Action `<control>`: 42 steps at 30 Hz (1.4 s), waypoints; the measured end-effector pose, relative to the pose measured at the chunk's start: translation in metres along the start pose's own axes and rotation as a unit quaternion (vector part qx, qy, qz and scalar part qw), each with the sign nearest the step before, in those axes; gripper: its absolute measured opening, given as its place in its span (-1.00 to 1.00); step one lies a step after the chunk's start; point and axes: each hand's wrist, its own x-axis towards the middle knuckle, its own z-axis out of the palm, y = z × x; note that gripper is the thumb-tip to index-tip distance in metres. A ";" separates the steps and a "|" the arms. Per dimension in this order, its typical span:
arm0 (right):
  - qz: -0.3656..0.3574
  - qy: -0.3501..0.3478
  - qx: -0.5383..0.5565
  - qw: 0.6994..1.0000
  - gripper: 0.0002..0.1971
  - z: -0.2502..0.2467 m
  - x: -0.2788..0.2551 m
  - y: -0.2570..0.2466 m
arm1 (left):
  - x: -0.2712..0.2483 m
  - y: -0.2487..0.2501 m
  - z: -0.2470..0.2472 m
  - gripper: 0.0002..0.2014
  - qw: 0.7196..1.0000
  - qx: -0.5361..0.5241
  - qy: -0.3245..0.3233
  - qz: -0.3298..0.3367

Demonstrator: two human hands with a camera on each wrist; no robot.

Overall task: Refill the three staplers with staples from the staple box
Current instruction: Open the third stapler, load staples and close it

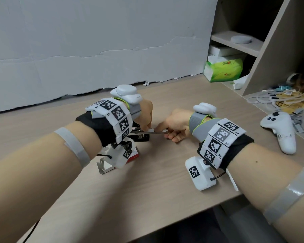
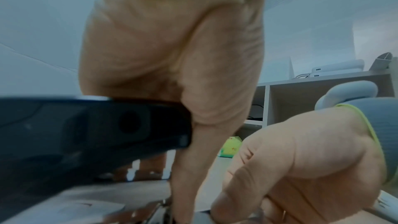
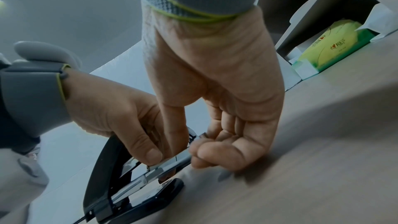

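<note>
The black plastic stapler (image 3: 129, 185) lies opened on the wood-grain worktop (image 1: 156, 190), the left hand (image 3: 120, 117) pinching its metal staple rail (image 3: 163, 163) and the right hand (image 3: 226, 108) pinching the rail's front end, so loading seems under way; other staplers are not visible.

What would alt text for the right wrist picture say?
Two hands work on an open black stapler on a wooden desk: the left hand pinches its metal staple rail, the right hand holds the rail's front end.
</note>
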 end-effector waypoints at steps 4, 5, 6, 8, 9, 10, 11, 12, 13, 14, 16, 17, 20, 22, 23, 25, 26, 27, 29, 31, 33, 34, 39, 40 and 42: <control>-0.002 0.003 0.001 1.000 -0.73 0.000 -0.001 0.000 | 0.004 -0.002 0.005 -0.74 1.000 0.002 0.028 0.004; -0.002 0.004 0.000 1.000 -0.73 0.000 -0.002 0.000 | 0.003 -0.001 0.005 -0.79 0.999 -0.007 0.032 0.001; -0.001 0.008 -0.001 1.000 -0.73 0.000 -0.003 -0.001 | -0.002 0.000 0.005 -0.90 1.000 -0.006 0.030 -0.001; -0.005 0.018 -0.007 1.000 -0.74 0.000 -0.005 -0.001 | -0.010 -0.003 0.005 -0.85 0.999 -0.020 0.038 0.011; -0.008 0.021 -0.007 1.000 -0.74 0.000 -0.005 -0.001 | -0.012 -0.008 0.005 -0.82 0.998 -0.041 0.046 0.019; -0.010 0.021 -0.008 1.000 -0.75 0.000 -0.006 -0.001 | -0.017 -0.013 0.005 -0.82 0.995 -0.069 0.059 0.029; -0.012 0.020 -0.011 1.000 -0.76 0.000 -0.007 -0.001 | -0.023 -0.019 0.004 -0.82 0.993 -0.085 0.075 0.043; -0.015 0.022 -0.018 0.999 -0.76 0.000 -0.008 -0.001 | -0.028 -0.025 0.003 -0.82 0.990 -0.102 0.087 0.052; -0.021 0.033 -0.027 0.999 -0.75 0.000 -0.007 -0.001 | -0.032 -0.031 0.003 -0.81 0.987 -0.120 0.093 0.059; -0.032 0.053 -0.041 0.997 -0.73 0.000 -0.007 -0.002 | -0.037 -0.036 0.002 -0.79 0.985 -0.131 0.094 0.063; -0.067 0.105 -0.076 0.989 -0.68 0.001 -0.007 -0.007 | -0.043 -0.042 0.004 -0.75 0.983 -0.133 0.101 0.079; -0.087 0.122 -0.090 0.985 -0.67 0.003 -0.007 -0.012 | -0.046 -0.046 0.005 -0.75 0.982 -0.132 0.108 0.085; -0.127 0.125 -0.106 0.978 -0.72 0.011 -0.009 -0.023 | -0.046 -0.049 0.009 -0.76 0.980 -0.123 0.118 0.099; -0.128 0.110 -0.111 0.979 -0.76 0.019 -0.008 -0.027 | -0.046 -0.049 0.011 -0.76 0.979 -0.124 0.120 0.106; -0.124 0.106 -0.110 0.980 -0.76 0.021 -0.008 -0.027 | -0.045 -0.050 0.013 -0.76 0.978 -0.131 0.122 0.108; -0.112 0.101 -0.109 0.983 -0.68 0.024 -0.008 -0.028 | -0.045 -0.053 0.018 -0.80 0.974 -0.152 0.124 0.111; -0.100 0.098 -0.112 0.984 -0.66 0.023 -0.010 -0.028 | -0.044 -0.054 0.020 -0.81 0.973 -0.161 0.122 0.112; -0.092 0.093 -0.111 0.985 -0.67 0.021 -0.011 -0.028 | -0.044 -0.054 0.022 -0.81 0.972 -0.170 0.120 0.112; -0.077 0.081 -0.100 0.989 -0.72 0.022 -0.012 -0.032 | -0.043 -0.057 0.025 -0.82 0.969 -0.187 0.115 0.110; -0.068 0.074 -0.095 0.990 -0.72 0.025 -0.012 -0.036 | -0.042 -0.058 0.025 -0.82 0.969 -0.188 0.114 0.112; -0.064 0.073 -0.093 0.991 -0.67 0.028 -0.009 -0.039 | -0.041 -0.058 0.025 -0.83 0.970 -0.181 0.113 0.114; -0.061 0.069 -0.088 0.992 -0.69 0.029 -0.008 -0.040 | -0.040 -0.058 0.025 -0.82 0.971 -0.179 0.111 0.114; -0.047 0.059 -0.079 0.994 -0.78 0.027 -0.004 -0.037 | -0.036 -0.060 0.027 -0.77 0.974 -0.170 0.099 0.116; -0.046 0.058 -0.079 0.994 -0.80 0.027 -0.004 -0.037 | -0.036 -0.061 0.027 -0.77 0.973 -0.172 0.098 0.117; -0.043 0.052 -0.069 0.995 -0.81 0.025 -0.004 -0.035 | -0.037 -0.061 0.027 -0.77 0.972 -0.178 0.095 0.120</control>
